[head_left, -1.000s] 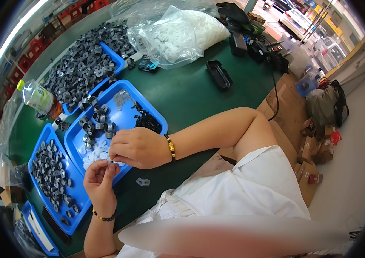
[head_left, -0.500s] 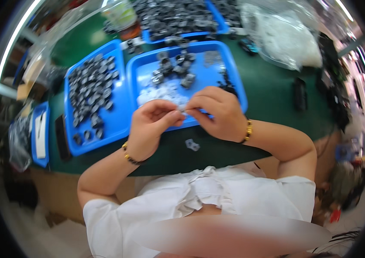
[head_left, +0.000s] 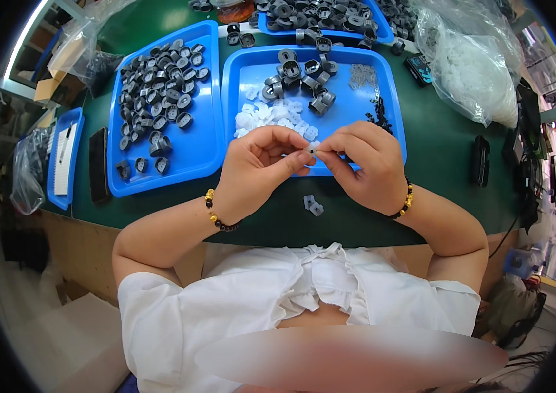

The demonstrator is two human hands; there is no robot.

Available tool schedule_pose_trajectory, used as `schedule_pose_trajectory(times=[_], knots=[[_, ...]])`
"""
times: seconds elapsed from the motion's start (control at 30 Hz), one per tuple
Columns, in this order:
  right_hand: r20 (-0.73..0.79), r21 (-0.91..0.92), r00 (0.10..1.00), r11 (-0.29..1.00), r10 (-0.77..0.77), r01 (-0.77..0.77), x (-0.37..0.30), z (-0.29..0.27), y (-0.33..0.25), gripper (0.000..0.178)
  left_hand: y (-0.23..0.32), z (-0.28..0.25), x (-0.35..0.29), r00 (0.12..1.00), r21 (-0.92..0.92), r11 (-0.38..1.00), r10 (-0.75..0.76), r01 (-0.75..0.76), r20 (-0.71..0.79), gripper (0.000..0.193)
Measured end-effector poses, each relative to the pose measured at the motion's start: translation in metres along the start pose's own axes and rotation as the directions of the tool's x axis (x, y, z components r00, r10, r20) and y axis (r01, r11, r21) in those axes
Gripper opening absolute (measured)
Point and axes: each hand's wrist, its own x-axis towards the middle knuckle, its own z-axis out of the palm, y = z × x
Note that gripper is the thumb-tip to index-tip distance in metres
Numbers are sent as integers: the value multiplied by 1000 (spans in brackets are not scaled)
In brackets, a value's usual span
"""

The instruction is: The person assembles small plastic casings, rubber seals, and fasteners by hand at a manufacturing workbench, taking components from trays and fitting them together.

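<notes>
My left hand (head_left: 258, 169) and my right hand (head_left: 371, 165) meet over the near edge of the middle blue tray (head_left: 229, 85). Between their pinched fingertips is a small white plastic piece (head_left: 313, 147) with a dark spot on it. Fingers cover much of it. Just beyond my left hand lies a heap of flat white plastic pieces (head_left: 271, 118). Farther back in that tray are several grey round caps (head_left: 291, 69), small clear parts (head_left: 362, 76) and small black parts (head_left: 379, 116). Two whitish pieces (head_left: 313, 205) lie on the green table in front of my hands.
A left blue tray (head_left: 192, 160) holds many grey caps; another blue tray (head_left: 383, 18) at the back is heaped with them. A phone (head_left: 98, 165) and a small tray with a pen (head_left: 65, 145) lie far left. To the right are a plastic bag (head_left: 478, 75) and a black object (head_left: 480, 162).
The whole view has shifted, with the trays now higher and farther right in the picture. My hands stay together at the small white piece, fingers still pinched.
</notes>
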Motion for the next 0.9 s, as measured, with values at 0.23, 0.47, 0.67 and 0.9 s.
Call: schedule_pose_trajectory(times=[0.23,0.47,0.67,0.9], knots=[[1,20,993,993,119,-119,1,1,-7,9,1,5,-5,995,196,977,94,-87,-26,15],[106,212,969,946,225,-243,-5,5,-10,8,-1,14,-5,975,188,966,197,-175,-106,13],[130,239,938,908,321,-343,-3,4,-11,6,-4,15,-3,971,237,949,230,-209,-63,14],[82,164,962,949,260,-270,-4,6,-5,6,-1,13,1,982,213,965,171,-151,-76,20]])
